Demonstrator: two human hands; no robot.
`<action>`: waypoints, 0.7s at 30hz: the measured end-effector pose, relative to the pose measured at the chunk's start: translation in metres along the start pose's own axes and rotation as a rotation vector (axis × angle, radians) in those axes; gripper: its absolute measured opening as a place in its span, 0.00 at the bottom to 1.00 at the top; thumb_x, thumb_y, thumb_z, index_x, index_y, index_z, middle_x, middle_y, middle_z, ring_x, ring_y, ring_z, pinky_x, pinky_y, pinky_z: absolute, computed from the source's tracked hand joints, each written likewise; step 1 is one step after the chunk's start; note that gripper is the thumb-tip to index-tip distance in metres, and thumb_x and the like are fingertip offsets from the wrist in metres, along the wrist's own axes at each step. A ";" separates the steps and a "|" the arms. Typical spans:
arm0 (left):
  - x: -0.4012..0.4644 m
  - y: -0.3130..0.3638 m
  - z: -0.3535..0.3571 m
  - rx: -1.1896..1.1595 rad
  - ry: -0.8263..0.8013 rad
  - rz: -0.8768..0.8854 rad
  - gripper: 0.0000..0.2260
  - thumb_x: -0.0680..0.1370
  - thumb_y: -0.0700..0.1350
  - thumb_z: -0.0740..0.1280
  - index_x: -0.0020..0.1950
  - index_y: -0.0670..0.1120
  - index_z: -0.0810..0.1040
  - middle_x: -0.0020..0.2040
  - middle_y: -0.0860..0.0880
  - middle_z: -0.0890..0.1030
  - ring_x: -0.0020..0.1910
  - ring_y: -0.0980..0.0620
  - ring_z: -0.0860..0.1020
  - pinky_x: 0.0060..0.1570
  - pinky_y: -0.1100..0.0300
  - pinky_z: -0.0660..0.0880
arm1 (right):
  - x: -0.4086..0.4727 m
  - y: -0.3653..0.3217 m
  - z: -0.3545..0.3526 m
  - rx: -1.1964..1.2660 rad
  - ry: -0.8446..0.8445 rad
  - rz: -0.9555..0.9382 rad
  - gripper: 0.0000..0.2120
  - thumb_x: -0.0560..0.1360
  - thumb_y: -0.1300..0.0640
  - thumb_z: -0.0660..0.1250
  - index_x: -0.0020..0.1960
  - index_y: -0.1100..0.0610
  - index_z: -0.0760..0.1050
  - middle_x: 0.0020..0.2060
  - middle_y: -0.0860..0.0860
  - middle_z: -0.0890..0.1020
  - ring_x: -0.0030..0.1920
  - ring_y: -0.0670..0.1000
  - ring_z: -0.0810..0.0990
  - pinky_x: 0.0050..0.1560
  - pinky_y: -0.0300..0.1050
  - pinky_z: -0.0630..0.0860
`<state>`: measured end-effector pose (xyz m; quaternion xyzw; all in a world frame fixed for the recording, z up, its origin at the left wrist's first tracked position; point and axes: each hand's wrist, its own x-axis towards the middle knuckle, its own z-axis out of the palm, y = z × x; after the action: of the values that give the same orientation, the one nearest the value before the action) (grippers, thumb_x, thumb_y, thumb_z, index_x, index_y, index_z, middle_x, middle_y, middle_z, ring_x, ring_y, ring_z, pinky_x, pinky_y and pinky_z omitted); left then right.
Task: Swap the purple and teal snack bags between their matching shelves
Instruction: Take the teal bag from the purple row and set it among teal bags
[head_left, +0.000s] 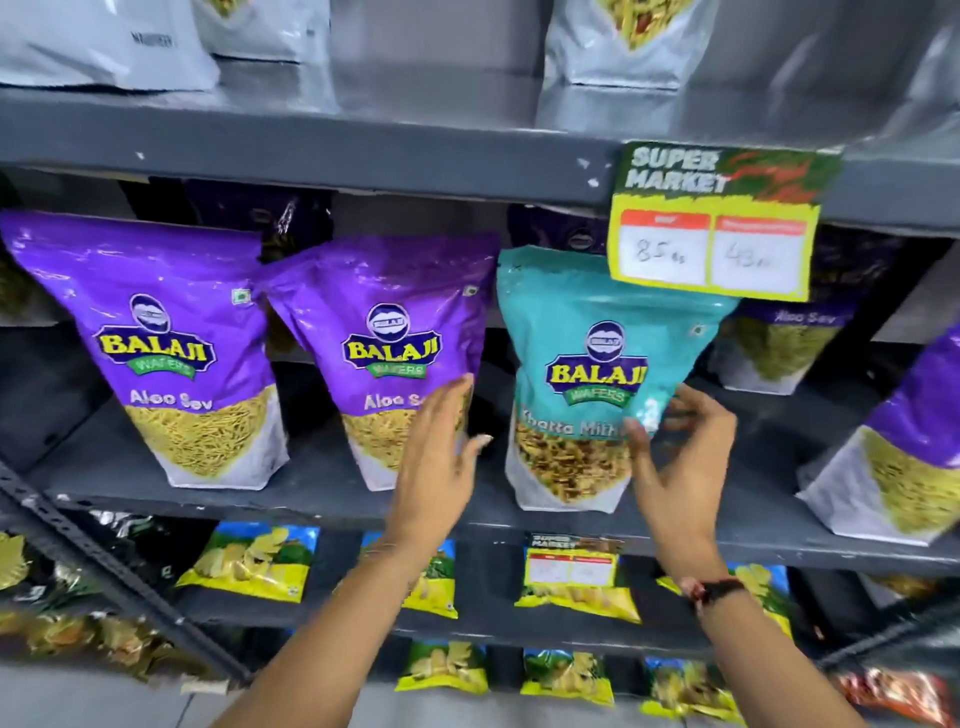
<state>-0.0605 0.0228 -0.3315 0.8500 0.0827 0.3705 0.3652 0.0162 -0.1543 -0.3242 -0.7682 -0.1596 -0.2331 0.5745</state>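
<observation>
A teal Balaji snack bag (597, 332) stands upright on the dark grey middle shelf (322, 499), among purple Aloo Sev bags. One purple bag (395, 322) leans just left of it, another purple bag (156, 332) stands further left. My left hand (441, 457) is spread flat, fingers apart, against the lower right corner of the middle purple bag. My right hand (680, 452) curls loosely at the teal bag's lower right edge, thumb in front of it, fingers apart; a firm grip is not visible.
More purple bags stand at the right (904, 447) and behind (789, 338). A yellow-green price tag (711, 249) hangs from the upper shelf edge over the teal bag's top. Grey pouches sit above; yellow-blue chip packets (254, 561) fill the lower shelves.
</observation>
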 end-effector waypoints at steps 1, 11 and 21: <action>0.004 0.004 0.011 -0.030 -0.102 -0.066 0.27 0.69 0.43 0.69 0.65 0.42 0.65 0.66 0.41 0.71 0.64 0.50 0.66 0.65 0.72 0.56 | 0.008 0.011 -0.008 0.002 -0.004 0.057 0.30 0.66 0.45 0.66 0.63 0.58 0.62 0.52 0.50 0.66 0.48 0.46 0.68 0.51 0.42 0.69; 0.023 0.012 0.062 -0.111 -0.378 -0.455 0.26 0.65 0.36 0.72 0.61 0.40 0.67 0.61 0.40 0.76 0.59 0.44 0.74 0.53 0.61 0.67 | 0.038 0.057 -0.013 0.178 -0.784 0.458 0.29 0.65 0.64 0.72 0.60 0.51 0.63 0.60 0.53 0.74 0.64 0.53 0.71 0.66 0.54 0.68; 0.001 0.036 0.044 -0.145 -0.304 -0.378 0.24 0.62 0.37 0.75 0.56 0.41 0.72 0.55 0.41 0.80 0.55 0.44 0.76 0.55 0.50 0.74 | 0.011 0.035 -0.040 0.140 -0.637 0.356 0.25 0.65 0.65 0.72 0.56 0.52 0.65 0.53 0.51 0.76 0.55 0.51 0.76 0.52 0.42 0.73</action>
<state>-0.0342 -0.0272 -0.3260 0.8369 0.1576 0.1687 0.4963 0.0367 -0.2030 -0.3371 -0.7767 -0.2099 0.1329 0.5788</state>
